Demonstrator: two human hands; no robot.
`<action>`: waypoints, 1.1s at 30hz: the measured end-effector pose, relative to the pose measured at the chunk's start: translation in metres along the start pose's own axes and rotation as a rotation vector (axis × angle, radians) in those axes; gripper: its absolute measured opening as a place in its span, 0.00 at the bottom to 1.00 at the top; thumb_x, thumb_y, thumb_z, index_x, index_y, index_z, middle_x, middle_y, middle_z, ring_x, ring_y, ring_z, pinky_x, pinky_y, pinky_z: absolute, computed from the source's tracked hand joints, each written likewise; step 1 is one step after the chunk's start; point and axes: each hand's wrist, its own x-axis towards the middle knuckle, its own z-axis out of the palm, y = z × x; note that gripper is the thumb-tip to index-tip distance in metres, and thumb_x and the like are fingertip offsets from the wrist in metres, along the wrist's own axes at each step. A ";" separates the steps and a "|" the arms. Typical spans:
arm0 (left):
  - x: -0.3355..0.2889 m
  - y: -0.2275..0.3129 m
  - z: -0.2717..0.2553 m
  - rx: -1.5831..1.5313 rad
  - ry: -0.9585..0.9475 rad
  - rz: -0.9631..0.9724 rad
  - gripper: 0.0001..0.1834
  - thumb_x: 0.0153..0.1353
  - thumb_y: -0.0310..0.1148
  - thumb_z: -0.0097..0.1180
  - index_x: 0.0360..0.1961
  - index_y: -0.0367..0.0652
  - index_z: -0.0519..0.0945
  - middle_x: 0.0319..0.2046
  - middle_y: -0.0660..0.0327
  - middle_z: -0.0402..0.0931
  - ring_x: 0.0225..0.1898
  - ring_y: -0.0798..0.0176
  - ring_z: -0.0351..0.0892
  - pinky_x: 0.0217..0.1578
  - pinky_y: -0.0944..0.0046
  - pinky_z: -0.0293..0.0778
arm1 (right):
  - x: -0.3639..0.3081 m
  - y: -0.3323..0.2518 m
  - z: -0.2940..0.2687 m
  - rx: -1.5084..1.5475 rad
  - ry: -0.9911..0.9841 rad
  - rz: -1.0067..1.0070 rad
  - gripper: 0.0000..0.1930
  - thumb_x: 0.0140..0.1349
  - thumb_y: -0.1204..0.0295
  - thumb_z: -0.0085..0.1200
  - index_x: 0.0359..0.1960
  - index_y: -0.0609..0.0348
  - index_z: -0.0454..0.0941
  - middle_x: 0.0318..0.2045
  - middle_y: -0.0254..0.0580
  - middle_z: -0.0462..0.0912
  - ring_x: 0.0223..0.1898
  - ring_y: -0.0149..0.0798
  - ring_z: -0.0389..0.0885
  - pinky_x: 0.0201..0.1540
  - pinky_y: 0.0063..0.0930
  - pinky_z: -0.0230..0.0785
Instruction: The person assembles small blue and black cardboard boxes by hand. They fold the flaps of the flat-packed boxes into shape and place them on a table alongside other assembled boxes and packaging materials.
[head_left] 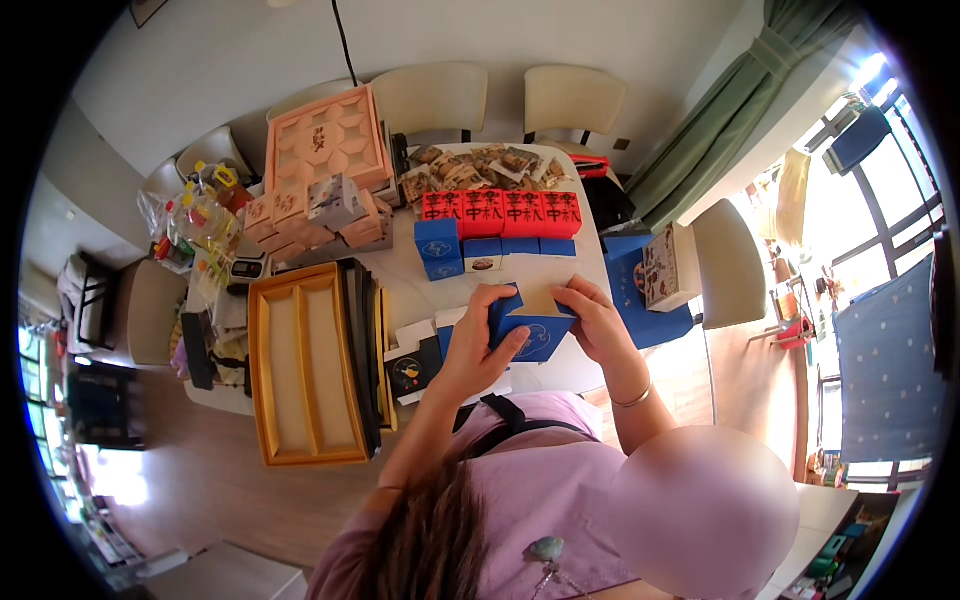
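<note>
A small blue box (541, 343) with a pale line drawing is held up over the near table edge, its top open and its inside pale. My left hand (474, 337) grips its left side, thumb across the front. On the right side, my right hand (598, 318) has its fingers at the upper edge. Just beyond stand a taller blue box (438, 250) and a row of low blue boxes (520, 246). Behind them is a row of red boxes (502, 212) with black characters. White and black flat cartons (412, 367) lie by my left forearm.
Gold-rimmed divided trays (309, 370) are stacked at the left. Behind them are pink gift boxes (325, 140). Small wrapped packets (487, 167) lie heaped at the back. Bottles (205, 215) crowd the far left. A white printed box (668, 267) stands on a blue surface at the right, beside a chair (730, 265).
</note>
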 end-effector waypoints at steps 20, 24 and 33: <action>0.011 0.007 0.009 0.619 0.048 -0.062 0.61 0.32 0.45 0.80 0.65 0.45 0.54 0.59 0.48 0.59 0.54 0.43 0.72 0.42 0.51 0.77 | 0.023 0.023 -0.006 -0.147 0.226 -0.258 0.11 0.68 0.67 0.54 0.41 0.63 0.81 0.30 0.31 0.82 0.27 0.21 0.77 0.27 0.16 0.72; 0.009 -0.004 0.011 0.603 0.055 -0.127 0.60 0.32 0.41 0.79 0.65 0.45 0.53 0.58 0.46 0.61 0.52 0.42 0.74 0.40 0.49 0.78 | 0.023 0.026 -0.003 -0.170 0.195 -0.263 0.11 0.68 0.68 0.53 0.44 0.63 0.80 0.32 0.31 0.82 0.29 0.21 0.78 0.30 0.16 0.73; 0.007 -0.013 0.006 0.595 0.033 -0.091 0.54 0.33 0.40 0.77 0.60 0.46 0.55 0.55 0.47 0.64 0.45 0.41 0.77 0.37 0.49 0.78 | 0.027 0.030 -0.006 -0.153 0.117 -0.217 0.11 0.68 0.70 0.52 0.47 0.64 0.80 0.35 0.32 0.83 0.34 0.22 0.78 0.37 0.18 0.73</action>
